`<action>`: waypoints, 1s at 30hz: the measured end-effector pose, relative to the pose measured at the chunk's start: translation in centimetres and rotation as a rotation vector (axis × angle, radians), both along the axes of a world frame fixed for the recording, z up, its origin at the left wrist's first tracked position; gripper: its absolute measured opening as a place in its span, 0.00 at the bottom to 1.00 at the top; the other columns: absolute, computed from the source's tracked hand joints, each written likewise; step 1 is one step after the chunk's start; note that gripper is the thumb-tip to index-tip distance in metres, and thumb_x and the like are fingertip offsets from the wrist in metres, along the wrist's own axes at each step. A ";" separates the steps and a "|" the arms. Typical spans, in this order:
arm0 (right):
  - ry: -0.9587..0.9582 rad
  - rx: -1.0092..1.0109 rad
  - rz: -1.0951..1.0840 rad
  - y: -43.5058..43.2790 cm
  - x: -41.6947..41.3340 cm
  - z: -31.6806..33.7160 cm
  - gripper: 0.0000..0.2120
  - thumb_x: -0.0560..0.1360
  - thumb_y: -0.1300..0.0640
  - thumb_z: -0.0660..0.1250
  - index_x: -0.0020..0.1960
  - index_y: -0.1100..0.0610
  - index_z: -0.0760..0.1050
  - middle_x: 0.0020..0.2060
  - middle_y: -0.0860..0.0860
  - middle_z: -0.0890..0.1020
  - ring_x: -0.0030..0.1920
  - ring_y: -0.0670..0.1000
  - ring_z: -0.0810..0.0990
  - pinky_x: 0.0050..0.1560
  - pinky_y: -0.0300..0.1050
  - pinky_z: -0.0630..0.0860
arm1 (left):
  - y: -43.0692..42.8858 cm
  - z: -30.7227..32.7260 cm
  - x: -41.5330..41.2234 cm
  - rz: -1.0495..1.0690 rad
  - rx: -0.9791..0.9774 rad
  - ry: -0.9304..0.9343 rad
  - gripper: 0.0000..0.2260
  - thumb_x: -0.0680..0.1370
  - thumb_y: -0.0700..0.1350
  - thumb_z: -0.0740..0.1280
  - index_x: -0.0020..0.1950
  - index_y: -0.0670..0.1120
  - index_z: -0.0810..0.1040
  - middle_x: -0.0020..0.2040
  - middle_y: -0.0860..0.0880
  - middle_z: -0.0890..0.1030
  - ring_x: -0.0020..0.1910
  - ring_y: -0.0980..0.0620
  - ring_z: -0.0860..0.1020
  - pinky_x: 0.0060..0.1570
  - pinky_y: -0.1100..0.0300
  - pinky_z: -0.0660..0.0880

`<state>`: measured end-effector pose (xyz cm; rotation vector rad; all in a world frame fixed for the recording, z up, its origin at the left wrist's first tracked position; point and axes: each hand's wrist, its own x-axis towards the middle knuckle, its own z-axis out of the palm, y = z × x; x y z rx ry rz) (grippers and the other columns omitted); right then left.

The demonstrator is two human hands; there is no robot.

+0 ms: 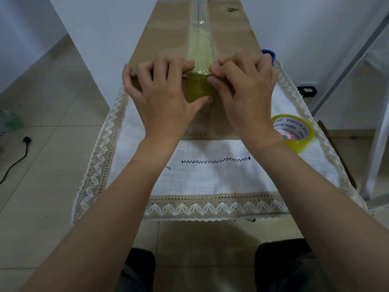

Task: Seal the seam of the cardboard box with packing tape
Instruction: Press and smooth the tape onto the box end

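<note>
A brown cardboard box (168, 34) lies on a small cloth-covered table, its top seam running away from me. A strip of yellowish clear packing tape (199, 49) covers the seam and folds over the near edge onto the front face. My left hand (160, 93) rests flat on the near corner, fingers on top, thumb pressing the tape end on the front. My right hand (244, 89) lies on the other side, fingertips pressing the tape's right edge at the fold. The yellow tape roll (294, 131) sits on the table to the right.
A white tablecloth (210, 178) with a lace border covers the table. A blue object (269, 54) peeks out behind the box's right side. A black cable (16, 159) lies on the tiled floor at left. A white metal frame (349, 66) stands at right.
</note>
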<state>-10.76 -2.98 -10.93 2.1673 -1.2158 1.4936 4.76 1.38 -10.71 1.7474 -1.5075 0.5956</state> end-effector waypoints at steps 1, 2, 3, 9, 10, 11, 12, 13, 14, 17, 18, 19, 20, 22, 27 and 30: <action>-0.005 -0.003 -0.002 0.0 0.0 0.1 0.12 0.82 0.44 0.67 0.49 0.50 0.84 0.52 0.45 0.84 0.51 0.60 0.76 0.52 0.49 0.62 | -0.1 0.0 -0.1 0.005 -0.010 0.009 0.31 0.65 0.73 0.71 0.59 0.54 0.80 0.57 0.52 0.81 0.62 0.42 0.77 0.74 0.34 0.60; -0.008 -0.005 0.000 0.0 0.0 0.1 0.12 0.82 0.44 0.67 0.49 0.50 0.84 0.52 0.45 0.84 0.51 0.60 0.76 0.52 0.49 0.61 | -0.3 -0.1 -0.2 0.004 -0.023 0.020 0.31 0.65 0.74 0.70 0.58 0.54 0.80 0.56 0.52 0.81 0.61 0.42 0.77 0.74 0.34 0.60; -0.009 -0.004 0.004 -0.1 -0.1 0.1 0.12 0.82 0.44 0.67 0.49 0.50 0.84 0.52 0.45 0.84 0.52 0.60 0.76 0.52 0.48 0.61 | -0.4 -0.1 -0.2 -0.001 -0.034 0.034 0.30 0.66 0.75 0.70 0.57 0.54 0.81 0.56 0.52 0.81 0.61 0.42 0.77 0.74 0.34 0.59; -0.011 0.009 0.026 0.1 -0.3 0.0 0.10 0.83 0.46 0.67 0.50 0.49 0.84 0.53 0.44 0.84 0.52 0.58 0.75 0.52 0.46 0.58 | -0.7 0.2 -0.2 -0.024 -0.043 0.139 0.25 0.69 0.75 0.67 0.53 0.57 0.81 0.54 0.56 0.81 0.61 0.46 0.76 0.73 0.37 0.60; -0.012 0.008 0.025 0.1 -0.3 0.1 0.10 0.83 0.47 0.67 0.51 0.49 0.84 0.53 0.44 0.84 0.52 0.58 0.75 0.52 0.45 0.57 | -0.7 0.3 -0.2 -0.030 -0.050 0.159 0.24 0.70 0.74 0.66 0.52 0.57 0.81 0.53 0.57 0.81 0.61 0.46 0.75 0.72 0.37 0.60; -0.012 0.010 0.024 0.2 -0.3 0.1 0.10 0.83 0.46 0.67 0.51 0.49 0.84 0.53 0.44 0.84 0.53 0.58 0.75 0.52 0.45 0.57 | -0.8 0.4 -0.2 -0.038 -0.058 0.178 0.23 0.71 0.74 0.66 0.51 0.58 0.82 0.52 0.57 0.81 0.60 0.47 0.75 0.72 0.38 0.60; -0.012 0.014 0.025 0.2 -0.3 0.0 0.10 0.83 0.46 0.66 0.51 0.49 0.84 0.54 0.43 0.84 0.53 0.58 0.75 0.52 0.45 0.58 | -0.9 0.4 -0.2 -0.047 -0.066 0.196 0.22 0.72 0.74 0.65 0.50 0.58 0.82 0.52 0.57 0.81 0.60 0.48 0.75 0.71 0.39 0.61; -0.012 0.020 0.028 0.2 -0.3 0.0 0.11 0.83 0.46 0.66 0.52 0.49 0.84 0.54 0.43 0.84 0.53 0.58 0.75 0.52 0.45 0.58 | -0.9 0.5 -0.2 -0.056 -0.076 0.212 0.22 0.73 0.74 0.65 0.50 0.58 0.82 0.51 0.58 0.81 0.59 0.48 0.75 0.71 0.39 0.61; -0.010 0.024 0.030 0.2 -0.3 0.0 0.11 0.83 0.45 0.66 0.52 0.49 0.84 0.54 0.43 0.84 0.53 0.58 0.75 0.53 0.46 0.58 | -1.0 0.5 -0.1 -0.064 -0.088 0.223 0.21 0.73 0.74 0.65 0.49 0.58 0.83 0.50 0.58 0.82 0.59 0.49 0.75 0.70 0.40 0.61; 0.000 0.022 0.014 0.1 -0.1 -0.1 0.11 0.82 0.44 0.67 0.51 0.50 0.84 0.54 0.45 0.84 0.53 0.60 0.76 0.53 0.48 0.61 | -1.1 0.5 0.1 -0.084 -0.118 0.236 0.19 0.75 0.72 0.65 0.49 0.59 0.85 0.50 0.58 0.82 0.58 0.50 0.76 0.69 0.40 0.62; 0.000 0.022 0.007 0.1 0.0 -0.1 0.11 0.82 0.44 0.67 0.51 0.50 0.84 0.54 0.45 0.84 0.53 0.60 0.76 0.53 0.50 0.63 | -1.0 0.4 0.2 -0.089 -0.123 0.236 0.18 0.75 0.71 0.65 0.49 0.59 0.85 0.50 0.58 0.83 0.58 0.50 0.76 0.68 0.39 0.63; -0.003 0.023 0.002 0.1 0.0 -0.1 0.11 0.81 0.44 0.68 0.51 0.50 0.84 0.54 0.46 0.84 0.53 0.60 0.77 0.54 0.51 0.63 | -1.0 0.4 0.3 -0.094 -0.128 0.231 0.17 0.76 0.70 0.65 0.50 0.60 0.85 0.50 0.59 0.83 0.58 0.50 0.76 0.68 0.39 0.63; 0.000 0.025 0.000 0.1 0.0 -0.2 0.11 0.80 0.44 0.69 0.51 0.50 0.84 0.54 0.46 0.84 0.53 0.60 0.77 0.54 0.51 0.64 | -0.9 0.3 0.4 -0.101 -0.134 0.221 0.17 0.76 0.70 0.66 0.51 0.60 0.85 0.51 0.59 0.83 0.58 0.50 0.76 0.67 0.39 0.63; 0.030 0.028 -0.001 0.1 -0.2 -0.3 0.12 0.79 0.43 0.70 0.53 0.50 0.84 0.56 0.47 0.84 0.54 0.61 0.77 0.55 0.51 0.64 | -0.8 0.0 0.6 -0.120 -0.147 0.189 0.17 0.76 0.69 0.67 0.53 0.60 0.85 0.53 0.59 0.83 0.58 0.50 0.76 0.67 0.38 0.64; 0.096 0.011 0.002 0.1 -0.6 -0.6 0.14 0.77 0.43 0.72 0.57 0.50 0.83 0.59 0.48 0.83 0.55 0.61 0.77 0.57 0.51 0.65 | -0.6 -0.4 1.4 -0.158 -0.126 0.106 0.19 0.75 0.69 0.68 0.59 0.60 0.84 0.57 0.60 0.82 0.60 0.49 0.75 0.66 0.38 0.65; 0.096 0.005 0.008 0.2 -0.6 -0.6 0.15 0.78 0.42 0.71 0.58 0.50 0.83 0.60 0.48 0.83 0.56 0.60 0.77 0.58 0.51 0.65 | -0.5 -0.6 1.7 -0.171 -0.120 0.085 0.20 0.75 0.69 0.68 0.61 0.60 0.83 0.58 0.59 0.82 0.61 0.48 0.75 0.67 0.39 0.65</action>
